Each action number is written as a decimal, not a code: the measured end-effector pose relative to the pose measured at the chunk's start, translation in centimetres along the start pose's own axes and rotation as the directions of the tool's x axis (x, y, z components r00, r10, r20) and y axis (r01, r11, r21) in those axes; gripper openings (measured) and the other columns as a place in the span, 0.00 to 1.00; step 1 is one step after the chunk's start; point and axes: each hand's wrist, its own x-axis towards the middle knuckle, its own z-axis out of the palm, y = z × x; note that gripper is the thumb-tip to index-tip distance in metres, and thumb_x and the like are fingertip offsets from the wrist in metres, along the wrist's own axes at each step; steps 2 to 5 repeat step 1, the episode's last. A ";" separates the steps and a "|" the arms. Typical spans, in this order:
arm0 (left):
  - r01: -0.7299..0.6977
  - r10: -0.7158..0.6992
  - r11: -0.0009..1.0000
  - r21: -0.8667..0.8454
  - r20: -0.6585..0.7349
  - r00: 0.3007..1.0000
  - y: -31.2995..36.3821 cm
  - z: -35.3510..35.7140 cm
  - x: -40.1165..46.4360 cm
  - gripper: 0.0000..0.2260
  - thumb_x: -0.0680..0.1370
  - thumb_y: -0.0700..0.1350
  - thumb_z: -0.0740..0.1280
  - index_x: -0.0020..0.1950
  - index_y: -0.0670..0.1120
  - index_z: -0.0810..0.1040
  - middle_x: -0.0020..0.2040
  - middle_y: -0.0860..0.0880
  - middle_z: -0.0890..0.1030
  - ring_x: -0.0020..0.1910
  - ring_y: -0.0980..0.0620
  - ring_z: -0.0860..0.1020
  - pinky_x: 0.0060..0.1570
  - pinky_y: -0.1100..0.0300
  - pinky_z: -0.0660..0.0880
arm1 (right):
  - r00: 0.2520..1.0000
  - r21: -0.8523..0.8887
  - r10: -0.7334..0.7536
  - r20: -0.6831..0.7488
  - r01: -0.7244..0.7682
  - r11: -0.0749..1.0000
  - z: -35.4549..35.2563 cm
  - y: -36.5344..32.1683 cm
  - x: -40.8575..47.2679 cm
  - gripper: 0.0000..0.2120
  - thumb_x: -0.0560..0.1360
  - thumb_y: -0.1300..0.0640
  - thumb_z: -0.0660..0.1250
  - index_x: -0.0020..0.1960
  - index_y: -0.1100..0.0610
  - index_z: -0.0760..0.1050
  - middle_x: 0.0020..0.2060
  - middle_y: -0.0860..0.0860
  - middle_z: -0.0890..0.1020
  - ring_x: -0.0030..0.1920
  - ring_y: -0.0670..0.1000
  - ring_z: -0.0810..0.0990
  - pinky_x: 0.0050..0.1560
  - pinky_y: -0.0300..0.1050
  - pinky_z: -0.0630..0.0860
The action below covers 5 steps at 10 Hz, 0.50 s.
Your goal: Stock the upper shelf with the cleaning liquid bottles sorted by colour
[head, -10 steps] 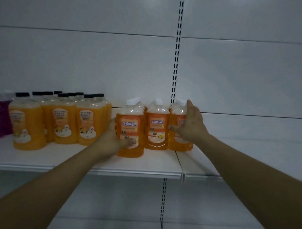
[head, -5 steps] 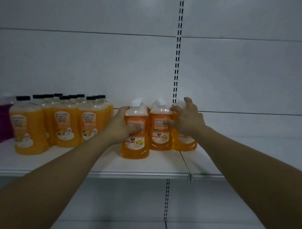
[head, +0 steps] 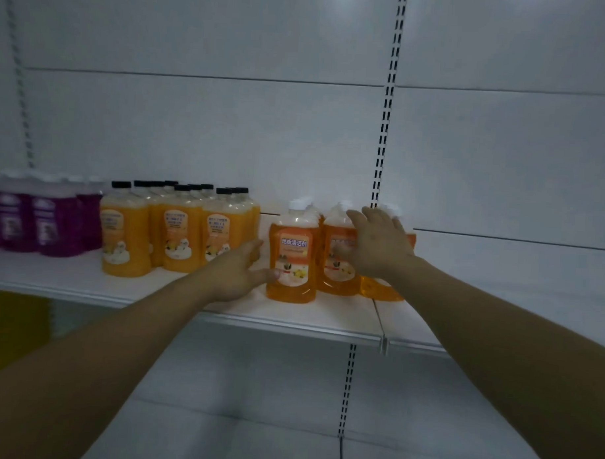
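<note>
Reaching in: left hand (head: 238,273) open, thumb touching the front white-capped orange bottle (head: 292,254); right hand (head: 379,244) spread flat before its neighbours, gripping nothing. Black-capped orange bottles (head: 177,230) and purple bottles (head: 40,220) stand leftward on the shelf (head: 291,323).

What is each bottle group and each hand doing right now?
purple bottles: upright, far left, blurred.
black-capped orange bottles: upright, grouped.
white-capped orange bottles: upright, capped, front row.
left hand: open, thumb touching the leftmost white-capped bottle.
right hand: open, spread before the bottles.
shelf: bare at right.
</note>
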 end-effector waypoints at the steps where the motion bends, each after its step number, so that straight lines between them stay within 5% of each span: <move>1: 0.046 -0.046 0.983 0.175 -0.003 0.999 -1.4 0.0 -1.8 0.32 0.75 0.63 0.61 0.76 0.51 0.59 0.75 0.50 0.62 0.72 0.48 0.63 0.67 0.53 0.63 | 1.000 0.090 -0.012 0.012 0.011 0.996 -0.5 -1.2 -1.3 0.36 0.75 0.34 0.59 0.76 0.51 0.57 0.74 0.54 0.65 0.72 0.57 0.63 0.71 0.59 0.63; 5: 0.046 -0.046 0.983 0.175 -0.003 0.999 -1.4 0.0 -1.8 0.32 0.75 0.63 0.61 0.76 0.51 0.59 0.75 0.50 0.62 0.72 0.48 0.63 0.67 0.53 0.63 | 1.000 0.090 -0.012 0.012 0.011 0.996 -0.5 -1.2 -1.3 0.36 0.75 0.34 0.59 0.76 0.51 0.57 0.74 0.54 0.65 0.72 0.57 0.63 0.71 0.59 0.63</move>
